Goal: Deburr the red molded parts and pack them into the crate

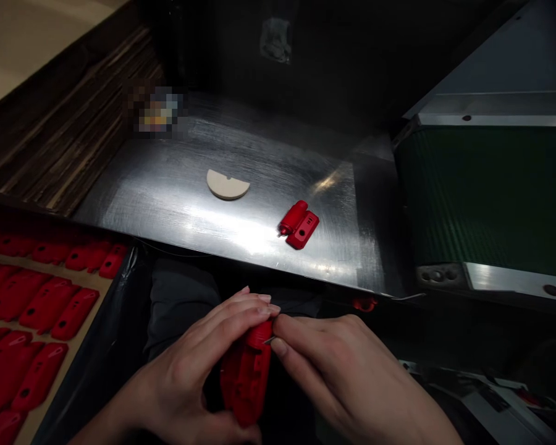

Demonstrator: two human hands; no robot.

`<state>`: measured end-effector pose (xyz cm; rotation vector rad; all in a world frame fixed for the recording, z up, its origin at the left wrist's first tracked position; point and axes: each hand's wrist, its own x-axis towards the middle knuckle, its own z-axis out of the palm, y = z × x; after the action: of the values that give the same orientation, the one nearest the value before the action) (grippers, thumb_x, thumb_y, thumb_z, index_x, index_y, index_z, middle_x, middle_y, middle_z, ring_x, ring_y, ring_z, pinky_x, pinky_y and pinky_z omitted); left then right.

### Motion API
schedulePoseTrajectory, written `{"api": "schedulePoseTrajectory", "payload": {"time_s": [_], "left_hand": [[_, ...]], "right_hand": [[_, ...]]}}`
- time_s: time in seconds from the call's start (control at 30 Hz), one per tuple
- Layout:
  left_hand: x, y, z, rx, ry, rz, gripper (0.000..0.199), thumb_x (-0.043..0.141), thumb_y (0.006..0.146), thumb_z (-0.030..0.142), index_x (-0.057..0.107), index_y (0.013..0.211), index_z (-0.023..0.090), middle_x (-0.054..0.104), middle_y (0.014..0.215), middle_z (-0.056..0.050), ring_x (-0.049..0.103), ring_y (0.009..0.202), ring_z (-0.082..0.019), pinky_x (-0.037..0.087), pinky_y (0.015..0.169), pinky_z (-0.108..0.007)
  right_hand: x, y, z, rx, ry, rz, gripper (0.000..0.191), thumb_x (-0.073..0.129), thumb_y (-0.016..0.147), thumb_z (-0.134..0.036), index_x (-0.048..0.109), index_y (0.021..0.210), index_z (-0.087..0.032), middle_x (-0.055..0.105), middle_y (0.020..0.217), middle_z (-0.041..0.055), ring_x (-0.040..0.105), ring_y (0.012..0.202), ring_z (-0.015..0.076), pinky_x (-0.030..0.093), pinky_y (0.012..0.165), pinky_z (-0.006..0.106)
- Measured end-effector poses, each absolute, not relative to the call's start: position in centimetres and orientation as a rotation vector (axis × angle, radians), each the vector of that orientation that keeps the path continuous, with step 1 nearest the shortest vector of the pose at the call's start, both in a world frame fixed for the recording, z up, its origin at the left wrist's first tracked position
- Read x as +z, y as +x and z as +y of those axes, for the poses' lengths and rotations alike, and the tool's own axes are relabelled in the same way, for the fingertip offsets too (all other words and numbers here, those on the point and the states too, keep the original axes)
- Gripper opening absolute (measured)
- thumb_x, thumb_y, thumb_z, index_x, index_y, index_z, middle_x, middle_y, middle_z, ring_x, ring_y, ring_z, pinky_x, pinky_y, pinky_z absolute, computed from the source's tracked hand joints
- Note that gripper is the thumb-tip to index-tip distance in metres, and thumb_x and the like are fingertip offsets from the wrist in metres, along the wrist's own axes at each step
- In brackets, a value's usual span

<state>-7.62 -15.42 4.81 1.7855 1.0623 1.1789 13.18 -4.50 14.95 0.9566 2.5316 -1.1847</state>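
Note:
My left hand (199, 361) is wrapped round a red plastic housing (248, 383), its hollow, ribbed inside turned up towards me. At the housing's upper end, my right hand (338, 358) pinches a small thin blade (269, 340). The blade's tip meets the red edge; its handle, if any, is hidden in the fingers. Beyond both hands, another red plastic part (303, 228) lies on the metal tabletop (176, 191). Left of that part rests a beige half-round disc (228, 185) with a small notch in its straight edge.
At the left, rows of similar red parts (41, 303) lie on cardboard in a box lined with dark plastic (97, 327). Stacked cardboard (83, 117) stands behind it. A green conveyor belt (491, 198) with metal side rails runs at the right. The tabletop's front edge lies just beyond my hands.

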Motion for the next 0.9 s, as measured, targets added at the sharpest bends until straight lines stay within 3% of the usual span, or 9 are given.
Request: {"api": "schedulePoseTrajectory", "payload": {"time_s": [0.17, 0.3, 0.43, 0.57, 0.77, 0.9], "left_hand": [[4.7, -7.6, -15.3, 1.167, 1.8, 1.078, 0.11, 0.092, 0.073, 0.047, 0.032, 0.162, 0.022, 0.055, 0.158, -0.022, 0.049, 0.15, -0.041, 0.039, 0.128, -0.063], [4.9, -7.6, -15.2, 1.172, 1.819, 1.111, 0.11, 0.091, 0.075, 0.049, 0.031, 0.162, 0.022, 0.054, 0.158, -0.021, 0.048, 0.152, -0.039, 0.039, 0.13, -0.058], [5.0, -7.7, -14.9, 1.135, 1.842, 1.137, 0.107, 0.089, 0.078, 0.047, 0.029, 0.163, 0.021, 0.052, 0.16, -0.021, 0.046, 0.154, -0.038, 0.036, 0.131, -0.058], [5.1, -7.8, -14.6, 1.129, 1.86, 1.133, 0.103, 0.088, 0.08, 0.043, 0.028, 0.162, 0.021, 0.051, 0.161, -0.021, 0.043, 0.156, -0.036, 0.031, 0.133, -0.058], [5.2, -7.6, -14.6, 1.074, 1.719, 1.213, 0.11, 0.091, 0.077, 0.037, 0.022, 0.163, 0.033, 0.042, 0.17, -0.014, 0.032, 0.161, -0.037, 0.022, 0.135, -0.062], [4.2, -7.5, -14.8, 1.149, 1.26, 1.23, 0.116, 0.099, 0.059, 0.055, 0.032, 0.153, 0.044, 0.042, 0.17, -0.01, 0.048, 0.152, -0.04, 0.041, 0.126, -0.06]], "right_hand": [[14.9, 13.4, -4.4, -1.265, 0.975, 2.512, 0.025, 0.042, 0.111, -0.034, 0.062, 0.098, -0.028, 0.069, 0.088, -0.0061, 0.059, 0.07, 0.0115, 0.034, 0.064, 0.031], [14.3, 13.6, -4.0, -1.588, 1.014, 2.437, 0.032, 0.04, 0.113, -0.041, 0.063, 0.096, -0.027, 0.067, 0.086, -0.0058, 0.057, 0.074, 0.0107, 0.038, 0.07, 0.028], [12.6, 13.6, -3.9, -1.915, 1.277, 2.361, 0.038, 0.044, 0.111, -0.048, 0.06, 0.088, -0.022, 0.058, 0.079, -0.0042, 0.051, 0.071, 0.0107, 0.039, 0.066, 0.025], [11.3, 13.7, -4.3, -1.963, 1.455, 2.367, 0.034, 0.049, 0.109, -0.048, 0.061, 0.089, -0.022, 0.056, 0.08, -0.0037, 0.049, 0.072, 0.0106, 0.039, 0.065, 0.024], [10.1, 14.7, -4.8, -2.054, 1.605, 2.252, 0.036, 0.05, 0.107, -0.053, 0.062, 0.094, -0.022, 0.052, 0.073, -0.0051, 0.05, 0.062, 0.0097, 0.04, 0.058, 0.023], [9.4, 15.5, -4.7, -1.984, 1.718, 2.254, 0.04, 0.051, 0.105, -0.059, 0.066, 0.095, -0.023, 0.051, 0.069, -0.0051, 0.048, 0.059, 0.0096, 0.037, 0.054, 0.023]]}}
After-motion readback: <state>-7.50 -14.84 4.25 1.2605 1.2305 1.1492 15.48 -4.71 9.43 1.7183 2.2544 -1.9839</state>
